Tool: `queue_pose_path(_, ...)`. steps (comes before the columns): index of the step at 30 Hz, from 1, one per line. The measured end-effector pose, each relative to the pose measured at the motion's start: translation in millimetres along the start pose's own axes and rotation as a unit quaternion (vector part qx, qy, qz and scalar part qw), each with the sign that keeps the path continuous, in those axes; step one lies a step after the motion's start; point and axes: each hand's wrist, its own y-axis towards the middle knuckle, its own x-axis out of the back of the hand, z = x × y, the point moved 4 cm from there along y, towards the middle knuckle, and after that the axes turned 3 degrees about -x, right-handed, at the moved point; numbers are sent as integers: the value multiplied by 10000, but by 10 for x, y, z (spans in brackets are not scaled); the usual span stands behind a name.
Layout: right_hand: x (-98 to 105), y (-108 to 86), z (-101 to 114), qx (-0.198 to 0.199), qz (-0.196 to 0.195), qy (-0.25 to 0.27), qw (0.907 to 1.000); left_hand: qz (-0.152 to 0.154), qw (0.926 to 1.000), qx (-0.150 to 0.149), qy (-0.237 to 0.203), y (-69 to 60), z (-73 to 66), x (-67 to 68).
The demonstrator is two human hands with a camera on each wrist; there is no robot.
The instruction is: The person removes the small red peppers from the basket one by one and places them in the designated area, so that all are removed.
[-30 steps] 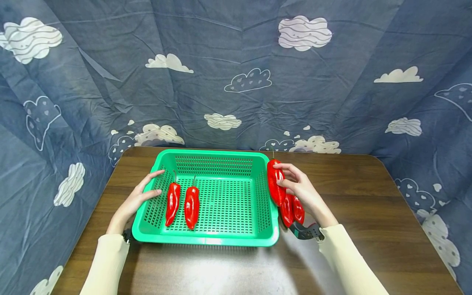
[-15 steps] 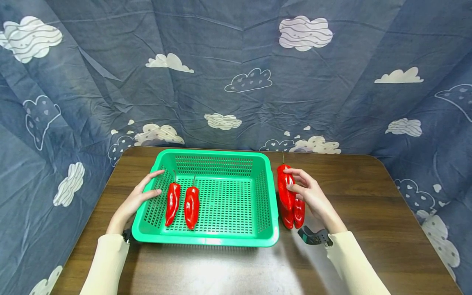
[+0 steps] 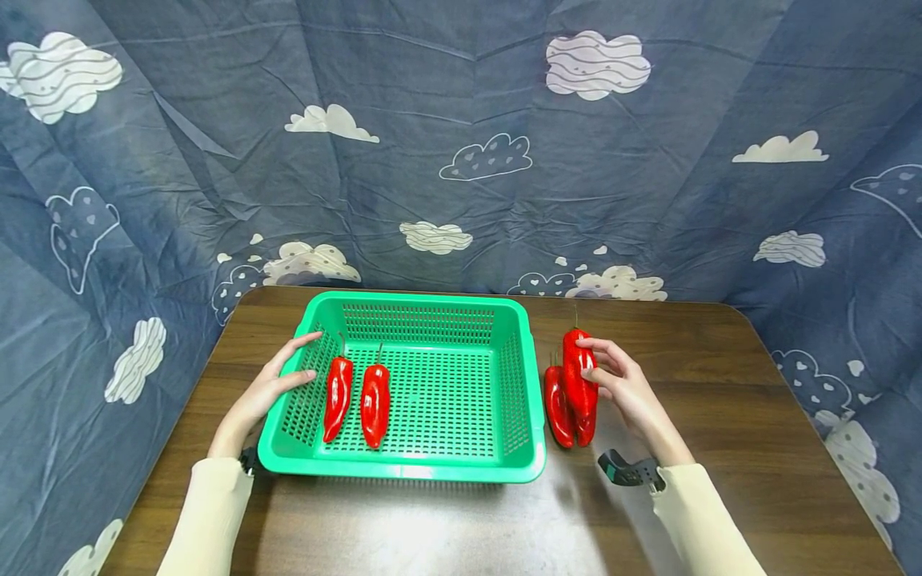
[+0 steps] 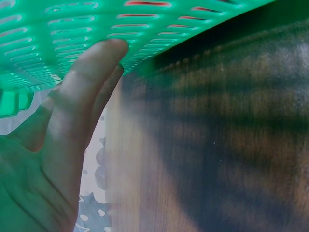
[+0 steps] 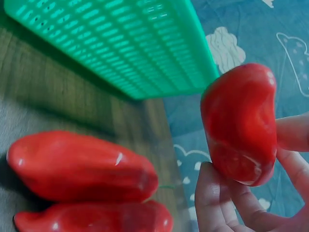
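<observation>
Over the table right of the green basket (image 3: pixel 414 470), the right hand (image 3: pixel 625 384) pinches a red pepper (image 3: pixel 579 372) between thumb and fingers. In the right wrist view this pepper (image 5: pixel 241 123) is raised, and two others, an upper one (image 5: pixel 82 166) and a lower one (image 5: pixel 96 217), lie side by side on the table. The head view shows one of them (image 3: pixel 558 406) beside the basket; the other is partly hidden. The left hand (image 3: pixel 262 392) rests on the basket's left rim; in the left wrist view its fingers (image 4: pixel 94 67) touch the slotted wall (image 4: pixel 140 26).
Inside the basket, toward its left, lie two red peppers, one (image 3: pixel 338 398) beside the other (image 3: pixel 374 404), stems pointing away. The wooden table (image 3: pixel 706 416) extends to the right and in front. A dark blue cloth (image 3: pixel 461 200) with cloud prints hangs behind.
The right hand has moved right with the pepper, from above the basket's right rim to over the two table peppers. The left hand and basket have stayed in place.
</observation>
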Motion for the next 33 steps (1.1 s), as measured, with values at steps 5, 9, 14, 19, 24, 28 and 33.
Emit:
queue_pose_path(5, 98, -23, -87, -82, -183, -22, 9998, -11, 10000, -33, -6, 2, -1, 1)
queue_pose_path(9, 191, -33, -163, -135, -306, -138, 9993, -3, 10000, -12, -23, 3, 5, 0)
queue_pose_path(14, 278, -44, -238, -156, -412, -327, 9985, -12, 10000, -54, 28, 3, 6, 7)
queue_pose_path(19, 331, -50, -303, -208, -549, -488, 9971, -15, 10000, -50, 23, 4, 7, 9)
queue_pose_path(24, 370, -63, -374, -212, -663, -577, 9959, -23, 10000, -57, 30, 5, 5, 10)
queue_pose_path(28, 406, -78, -439, -257, -753, -610, 9950, -18, 10000, -56, 35, 3, 2, 9)
queue_pose_path(33, 443, -92, -519, -360, -828, -750, 9931, 13, 10000, 0, -8, -1, 3, 6)
